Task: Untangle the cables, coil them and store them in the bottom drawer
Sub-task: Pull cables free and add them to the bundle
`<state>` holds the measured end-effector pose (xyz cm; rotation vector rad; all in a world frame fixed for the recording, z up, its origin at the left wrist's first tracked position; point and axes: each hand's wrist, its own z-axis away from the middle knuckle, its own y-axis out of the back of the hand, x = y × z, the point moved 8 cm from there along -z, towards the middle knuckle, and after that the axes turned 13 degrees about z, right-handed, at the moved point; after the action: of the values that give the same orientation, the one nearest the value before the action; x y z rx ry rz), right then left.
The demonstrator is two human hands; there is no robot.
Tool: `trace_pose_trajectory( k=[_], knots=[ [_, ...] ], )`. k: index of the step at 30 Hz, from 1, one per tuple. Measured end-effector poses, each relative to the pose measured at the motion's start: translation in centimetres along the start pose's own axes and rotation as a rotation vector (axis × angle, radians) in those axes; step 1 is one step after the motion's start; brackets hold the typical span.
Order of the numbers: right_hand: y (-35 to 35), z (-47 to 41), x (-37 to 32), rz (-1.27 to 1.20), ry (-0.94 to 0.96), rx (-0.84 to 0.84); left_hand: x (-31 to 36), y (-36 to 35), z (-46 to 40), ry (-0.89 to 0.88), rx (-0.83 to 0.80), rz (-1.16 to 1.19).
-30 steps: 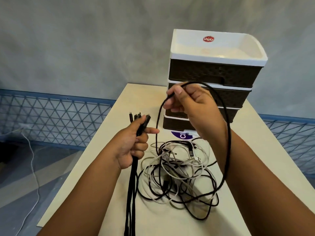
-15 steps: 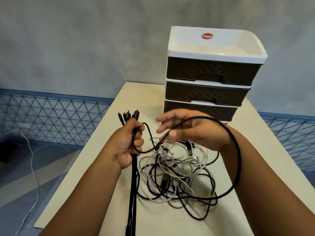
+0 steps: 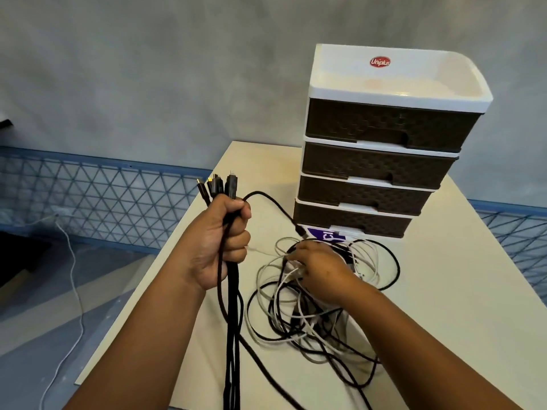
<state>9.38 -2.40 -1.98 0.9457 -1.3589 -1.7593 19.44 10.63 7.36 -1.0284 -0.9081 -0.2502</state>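
Note:
My left hand (image 3: 220, 244) grips a bundle of black cables (image 3: 232, 306), held upright. Their connectors (image 3: 219, 186) stick out above my fist and the lengths hang off the table's front edge. One black cable (image 3: 272, 202) arcs from that fist down toward the pile. My right hand (image 3: 322, 270) reaches down into the tangle of black and white cables (image 3: 310, 327) on the table. Its fingertips pinch a white cable (image 3: 291, 275). Behind the tangle stands a white drawer unit (image 3: 381, 84) with several dark drawers. Its bottom drawer (image 3: 349, 220) is closed.
The cream table (image 3: 458, 291) has its left edge close to my left arm. A purple label (image 3: 325, 235) lies under the drawer unit's front. A blue lattice railing (image 3: 103, 196) runs along the grey wall. A white cord (image 3: 75, 291) trails over the floor at left.
My right hand let go of the raised black loop and dropped onto the tangle. That black cable now sits in my left fist with the bundle. The view has shifted.

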Motion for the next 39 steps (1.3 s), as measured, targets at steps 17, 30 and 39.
trace_pose_trajectory(
  k=[17, 30, 39],
  knots=[
    [13.3, 3.0, -2.3, -1.821, -0.03, 0.221, -2.4, -2.5, 0.8, 0.05, -0.082, -0.24],
    [8.8, 6.4, -6.4, -1.042, -0.004, 0.251, -2.1, -2.3, -0.6, -0.065, 0.076, -0.164],
    [4.8, 8.0, -7.2, -1.06, 0.039, -0.033, -1.8, -0.5, -1.7, -0.047, 0.115, 0.065]
  ],
)
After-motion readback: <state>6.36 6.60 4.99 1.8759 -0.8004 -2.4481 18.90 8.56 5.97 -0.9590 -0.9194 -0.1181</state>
